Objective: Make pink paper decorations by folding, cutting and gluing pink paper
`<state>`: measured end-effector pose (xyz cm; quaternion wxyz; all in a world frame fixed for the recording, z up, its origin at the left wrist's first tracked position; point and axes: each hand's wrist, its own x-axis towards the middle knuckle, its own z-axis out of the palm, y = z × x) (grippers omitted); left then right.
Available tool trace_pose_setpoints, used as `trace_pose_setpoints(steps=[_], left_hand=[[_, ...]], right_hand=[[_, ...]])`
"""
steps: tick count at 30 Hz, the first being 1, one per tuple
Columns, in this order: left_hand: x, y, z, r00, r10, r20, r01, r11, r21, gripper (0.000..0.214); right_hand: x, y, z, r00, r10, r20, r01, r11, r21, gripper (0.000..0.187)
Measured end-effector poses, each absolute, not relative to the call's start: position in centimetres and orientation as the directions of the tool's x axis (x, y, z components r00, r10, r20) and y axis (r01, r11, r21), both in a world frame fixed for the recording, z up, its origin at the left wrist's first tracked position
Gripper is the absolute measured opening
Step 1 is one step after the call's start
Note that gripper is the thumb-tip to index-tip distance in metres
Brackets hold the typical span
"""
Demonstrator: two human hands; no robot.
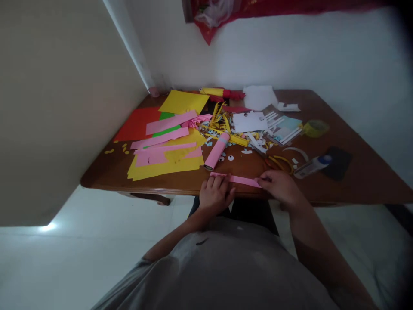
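Note:
A narrow pink paper strip (242,179) lies along the front edge of the table. Resting on its left part is my left hand (215,193), fingers laid out over the paper and holding nothing. My right hand (278,184) pinches the strip's right end between thumb and fingers. Just beyond the strip is a pink paper-covered tube (217,150) with a pale blue band near its far end. Two googly eyes (230,158) lie beside the tube. Orange-handled scissors (280,163) sit just past my right hand, their blades pointing into the paper scraps.
Yellow sheets (167,168), pink strips and a red sheet (137,124) spread over the left side. Paper scraps (222,122) heap in the middle. At right are a roll of tape (315,128), a glue bottle (311,167) and a dark flat piece (338,162). A wall stands behind.

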<state>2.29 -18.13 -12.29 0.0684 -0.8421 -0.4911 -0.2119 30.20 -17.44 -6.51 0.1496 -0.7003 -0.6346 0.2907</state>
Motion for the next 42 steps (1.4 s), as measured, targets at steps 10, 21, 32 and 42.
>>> trace_pose_setpoints(steps=[10, 21, 32, 42], left_hand=[[2.0, -17.9, -13.7, 0.371, 0.725, 0.581, 0.831, -0.538, 0.141, 0.032], [2.0, -18.0, -13.7, 0.371, 0.721, 0.585, 0.839, -0.53, 0.121, 0.025], [2.3, -18.1, -11.7, 0.452, 0.805, 0.384, 0.853, -0.516, 0.077, 0.048], [2.5, -18.0, -11.6, 0.459, 0.779, 0.428, 0.842, -0.535, 0.071, 0.048]], right_hand=[[30.0, -17.4, -5.8, 0.036, 0.976, -0.215, 0.806, -0.156, -0.571, 0.031], [30.4, -17.4, -5.5, 0.056, 0.964, -0.258, 0.76, -0.209, -0.616, 0.043], [30.5, -17.3, -5.7, 0.038, 0.96, -0.278, 0.784, -0.202, -0.587, 0.046], [30.3, -17.6, -5.8, 0.032, 0.972, -0.231, 0.824, -0.157, -0.545, 0.036]])
